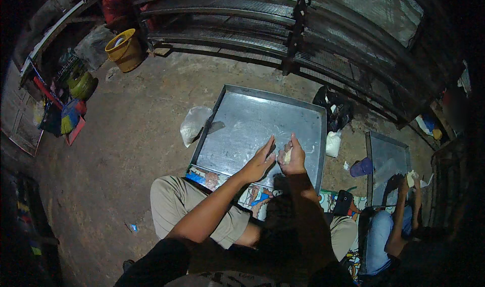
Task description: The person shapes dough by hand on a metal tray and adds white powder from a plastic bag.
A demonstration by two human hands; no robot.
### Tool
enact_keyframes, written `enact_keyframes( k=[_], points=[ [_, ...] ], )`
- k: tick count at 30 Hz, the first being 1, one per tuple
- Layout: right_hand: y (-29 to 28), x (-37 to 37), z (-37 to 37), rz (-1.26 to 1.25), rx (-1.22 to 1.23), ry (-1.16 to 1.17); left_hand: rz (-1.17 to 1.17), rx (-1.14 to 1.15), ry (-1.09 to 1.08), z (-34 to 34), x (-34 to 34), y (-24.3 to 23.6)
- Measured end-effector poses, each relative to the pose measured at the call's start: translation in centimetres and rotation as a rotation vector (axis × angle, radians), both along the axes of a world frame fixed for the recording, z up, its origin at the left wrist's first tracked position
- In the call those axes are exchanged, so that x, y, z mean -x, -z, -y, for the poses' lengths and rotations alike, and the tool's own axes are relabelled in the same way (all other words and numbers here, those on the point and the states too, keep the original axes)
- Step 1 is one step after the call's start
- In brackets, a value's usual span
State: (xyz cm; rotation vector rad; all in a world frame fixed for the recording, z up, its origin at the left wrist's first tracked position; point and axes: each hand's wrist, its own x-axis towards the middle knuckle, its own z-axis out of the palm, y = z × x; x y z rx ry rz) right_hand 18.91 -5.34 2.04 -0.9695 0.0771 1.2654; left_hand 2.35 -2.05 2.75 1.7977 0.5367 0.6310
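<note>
Above the near part of a large metal tray [242, 115], my two hands face each other with a small gap between them. My left hand [260, 163] has its fingers stretched out and nothing in it. Fingers curl round a small pale lump of dough [288, 156] in my right hand [297, 162], with the index finger pointing up. White powder smears the tray's bottom. A clear bag of white powder [195, 126] leans by the tray's left side. Beyond its right side stands a smaller white bag [333, 144].
At right, a co-worker's hands [411, 180] hold pale dough by a second tray [391, 148], near a purple cup [360, 168]. A black plastic bag [339, 111] lies at the tray's far right corner. Dark metal racks [227, 37] line the back, with a yellow bucket [126, 57] beside them.
</note>
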Motion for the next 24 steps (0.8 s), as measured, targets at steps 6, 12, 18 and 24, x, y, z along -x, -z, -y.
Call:
enact_keyframes(
  k=[6, 12, 18, 24],
  points=[
    [1.7, 0.0, -0.5, 0.744, 0.034, 0.151, 0.072, 0.08, -0.023, 0.6, -0.5, 0.1],
    [5.2, 1.5, -1.0, 0.855, -0.097, -0.197, 0.017, 0.253, -0.322, -0.7, -0.2, 0.7],
    [2.6, 3.8, -0.7, 1.117, -0.033, -0.142, 0.179, 0.505, -0.333, -1.9, 0.7, 1.1],
    [4.3, 1.2, -0.6, 1.112, 0.048, 0.038, 0.014, 0.142, -0.259, -0.6, 0.3, -1.9]
  ],
)
